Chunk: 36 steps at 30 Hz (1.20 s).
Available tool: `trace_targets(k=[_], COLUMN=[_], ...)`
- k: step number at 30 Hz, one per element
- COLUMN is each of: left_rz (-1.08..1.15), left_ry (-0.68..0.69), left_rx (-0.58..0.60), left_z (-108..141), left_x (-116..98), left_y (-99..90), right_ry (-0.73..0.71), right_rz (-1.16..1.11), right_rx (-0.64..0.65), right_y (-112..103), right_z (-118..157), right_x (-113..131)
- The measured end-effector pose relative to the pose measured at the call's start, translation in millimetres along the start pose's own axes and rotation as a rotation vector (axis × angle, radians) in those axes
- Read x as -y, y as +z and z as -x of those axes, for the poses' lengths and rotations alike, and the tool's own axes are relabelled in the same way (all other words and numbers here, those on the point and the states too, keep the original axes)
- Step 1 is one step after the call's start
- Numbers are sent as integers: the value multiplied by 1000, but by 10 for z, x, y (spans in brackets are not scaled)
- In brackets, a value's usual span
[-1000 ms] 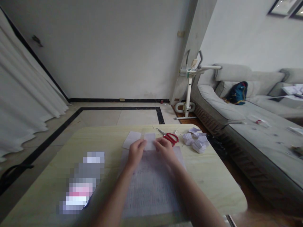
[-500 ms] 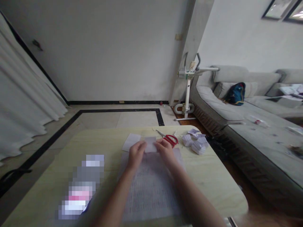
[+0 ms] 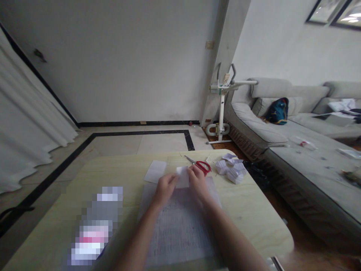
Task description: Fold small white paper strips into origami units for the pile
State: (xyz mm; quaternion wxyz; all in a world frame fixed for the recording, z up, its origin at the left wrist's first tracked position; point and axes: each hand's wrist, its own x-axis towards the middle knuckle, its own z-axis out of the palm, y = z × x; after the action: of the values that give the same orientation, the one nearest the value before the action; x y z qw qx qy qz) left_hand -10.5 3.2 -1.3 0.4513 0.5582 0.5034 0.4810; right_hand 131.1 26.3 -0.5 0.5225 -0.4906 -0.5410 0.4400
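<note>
A small piece of white paper is held between my two hands above the far edge of a larger written sheet. My left hand pinches its left edge, fingers closed. On the opposite edge, my right hand grips the paper with thumb and fingers. Another white paper piece lies flat just beyond my left hand. Red-handled scissors rest right behind my right hand, blades pointing to the far left. Several folded paper pieces sit in a cluster to the right of the scissors.
The light wooden table has rounded corners. A pixelated, blurred-out object lies on its left side. Beyond stand white exercise equipment and a grey sofa with a blue backpack. White curtains hang at left.
Both hands have shifted slightly toward me with the small paper. Its upper left corner now stands free above my left fingers. The scissors and folded pieces have stayed put.
</note>
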Motion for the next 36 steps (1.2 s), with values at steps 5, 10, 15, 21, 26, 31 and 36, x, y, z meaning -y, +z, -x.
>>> trace_targets(k=[5,10,15,21,26,31,36], left_rz=[-39,-15,25,40,27,9,7], left_ry=[5,5,-45,-68,-52,-15,-12], left_rx=[-1,4,11,38,-17,-184,-224], left_z=[9,13,15,9,-1,-14,-7], left_x=[-30,-45,-62,-43,-9,-41,-86], left_y=[-12,-9,-9,-22,-20,-35,-35], right_ry=[21,17,-6,9,2,-45,-123], right_rz=[39,67,85,117,89,180,212], right_rx=[26,-3,-29,-18,12,132,144], right_y=[-13,-12,-17,-31,-17,5,12], right_z=[5,22,23,17,27,53,58], right_x=[31,60,50,32,32,73,73])
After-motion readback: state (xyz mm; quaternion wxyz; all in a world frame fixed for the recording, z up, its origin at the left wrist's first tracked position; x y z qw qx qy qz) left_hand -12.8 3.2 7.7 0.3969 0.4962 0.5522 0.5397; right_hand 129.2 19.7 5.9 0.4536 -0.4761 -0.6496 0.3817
